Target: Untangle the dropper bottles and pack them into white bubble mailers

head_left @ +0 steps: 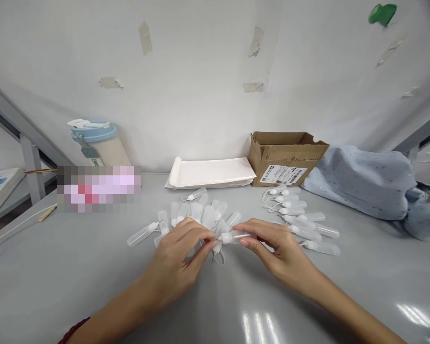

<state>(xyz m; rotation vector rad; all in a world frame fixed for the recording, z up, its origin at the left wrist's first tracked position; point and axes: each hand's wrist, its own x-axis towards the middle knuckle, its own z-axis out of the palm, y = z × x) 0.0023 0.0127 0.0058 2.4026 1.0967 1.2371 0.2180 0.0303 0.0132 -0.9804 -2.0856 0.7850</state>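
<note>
Both my hands on one small translucent squeeze bottle, held low above the grey table, just in front of the heap. Bottle lies roughly sideways, nozzle end toward my left, body toward my right.

Right hand: thumb and fingers clamped on the bottle's body near its base, thumb on the near side, fingers on the far side; gap only about as wide as the body. Base partly hidden by my fingers.

Left hand: thumb and index fingertips drawn almost together in a tight pinch at the nozzle tip; other fingers curled behind. Can't tell whether the pinch is on the cap or the nozzle itself, too small. A thin cap strap loops down just below the pinch; unclear which bottle it belongs to.

Behind and left of my grip: loose heap of similar bottles, pointing every which way. Beyond my right hand: rough column of more bottles, mostly nozzle left, some overlapping.

Back of table: white padded envelopes, open cardboard box with labels, pale blue cloth beside it. Blue-lidded tumbler at far left.
</note>
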